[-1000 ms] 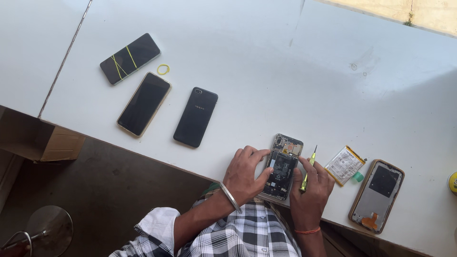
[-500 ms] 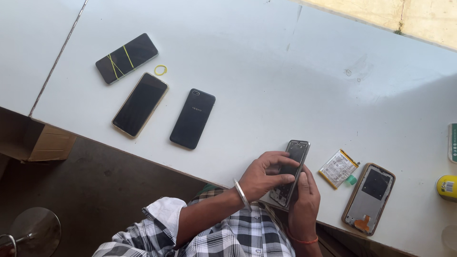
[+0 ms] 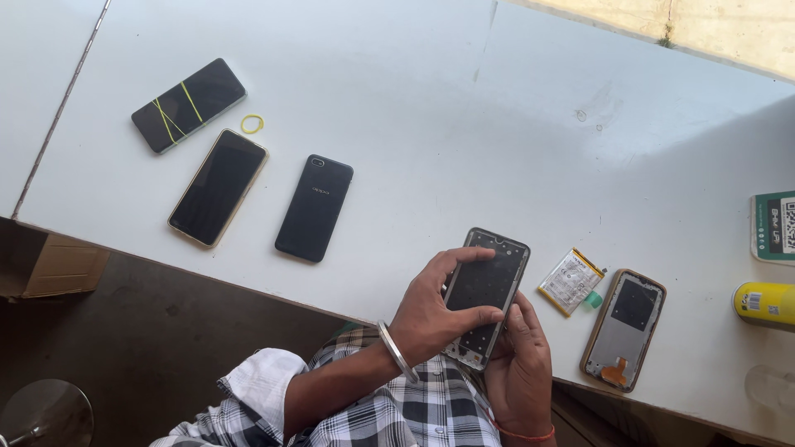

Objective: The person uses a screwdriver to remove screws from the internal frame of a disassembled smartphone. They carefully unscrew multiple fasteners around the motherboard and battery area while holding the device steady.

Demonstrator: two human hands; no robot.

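Both my hands hold a disassembled phone over the near edge of the white table. Its dark flat side faces up and its frame shows small holes along the edges. My left hand, with a metal bangle on the wrist, grips the phone's left side, thumb and fingers laid across the dark face. My right hand, with a red thread at the wrist, supports the phone's lower right from beneath. To the right on the table lie a loose battery and a detached back cover.
Three phones lie at the left: one bound with yellow rubber bands, one gold-edged, one black. A loose yellow band sits among them. A yellow can and a green-and-white card are at the right edge. A cardboard box sits below left.
The phone has been turned over: its open insides faced up, now the dark flat side does. The small yellow-green screwdriver in my right hand is out of sight.
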